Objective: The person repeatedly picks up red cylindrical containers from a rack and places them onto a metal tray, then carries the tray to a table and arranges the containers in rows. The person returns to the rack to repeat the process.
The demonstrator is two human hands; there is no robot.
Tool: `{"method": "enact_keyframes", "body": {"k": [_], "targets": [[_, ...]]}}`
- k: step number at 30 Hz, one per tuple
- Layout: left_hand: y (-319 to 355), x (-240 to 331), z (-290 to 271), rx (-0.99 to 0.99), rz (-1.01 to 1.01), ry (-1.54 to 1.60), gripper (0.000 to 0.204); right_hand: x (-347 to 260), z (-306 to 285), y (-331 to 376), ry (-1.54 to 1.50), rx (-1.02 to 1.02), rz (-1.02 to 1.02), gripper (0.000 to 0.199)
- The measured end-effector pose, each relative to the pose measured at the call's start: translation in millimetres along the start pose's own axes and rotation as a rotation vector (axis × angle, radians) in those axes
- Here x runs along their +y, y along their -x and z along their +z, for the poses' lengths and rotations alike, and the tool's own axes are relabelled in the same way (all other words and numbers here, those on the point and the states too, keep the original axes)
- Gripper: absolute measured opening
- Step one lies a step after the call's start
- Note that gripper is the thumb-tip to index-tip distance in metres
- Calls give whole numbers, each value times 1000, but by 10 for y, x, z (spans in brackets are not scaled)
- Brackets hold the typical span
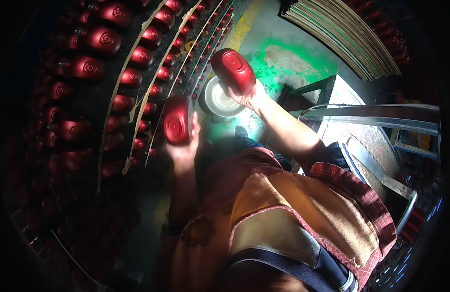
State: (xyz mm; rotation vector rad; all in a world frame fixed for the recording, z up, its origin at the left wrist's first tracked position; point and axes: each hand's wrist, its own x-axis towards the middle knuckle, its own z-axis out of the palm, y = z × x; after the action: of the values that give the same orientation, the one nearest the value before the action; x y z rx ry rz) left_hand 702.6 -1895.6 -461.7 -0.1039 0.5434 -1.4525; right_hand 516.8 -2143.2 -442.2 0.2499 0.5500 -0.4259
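My right hand [245,96] is clamped on a red bottle, the right bottle [234,69], gripping it at the end nearer my wrist, with its oval base turned up toward me; it is tilted over the upper edge of the white tub [221,103], hiding part of the rim from my view. My left hand [186,144] is closed on another, the left bottle [175,122], which shows to the left of the tub and nearer to me than it, base also facing me; my fingers run up its right side, while I can't make out where the thumb sits. The two bottles are apart, with the tub showing between and beyond them. Left of the tub stand the shelves [124,78], curving up in rows full of more red bottles [101,41]. Beyond the tub a yellow stripe [246,23] runs along the floor, and to the upper right of it a green patch [303,54] spreads. Farther that way is a stack of boards [344,38]. Right of the tub is a metal frame [380,113]. On the near side of it are my shoe [241,131] and then my apron [264,187], checked red and tan.
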Motion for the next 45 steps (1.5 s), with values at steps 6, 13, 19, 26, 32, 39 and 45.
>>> {"method": "enact_keyframes", "body": {"k": [6, 13, 19, 26, 32, 39, 45], "targets": [[-1218, -229, -435, -127, -231, 104, 87, -265, -515, -111, -209, -413, 160, 57], [-1423, -189, -636, -167, -372, 117, 89, 91, -649, 99, -337, -202, -129, 54], [-1443, -262, -672, -287, -495, -47, 87, 284, -657, 860, -319, -201, -300, 31], [-1135, -2078, -679, -162, -454, -1143, 81, 433, -2170, 4414, 170, 161, -1212, 53], [-390, -5112, -1157, -985, -300, -2061, 66, 46, -3373, 6569, 1096, 1615, -1626, 55], [-23, -7531, -2852, -1496, -300, -2205, 62, -758, -4526, 7411, 1016, 1920, -1771, 38], [218, -8048, -3308, -1683, -163, -2323, 68, -892, -4999, 7874, 1114, 2145, -1674, 39]]}}
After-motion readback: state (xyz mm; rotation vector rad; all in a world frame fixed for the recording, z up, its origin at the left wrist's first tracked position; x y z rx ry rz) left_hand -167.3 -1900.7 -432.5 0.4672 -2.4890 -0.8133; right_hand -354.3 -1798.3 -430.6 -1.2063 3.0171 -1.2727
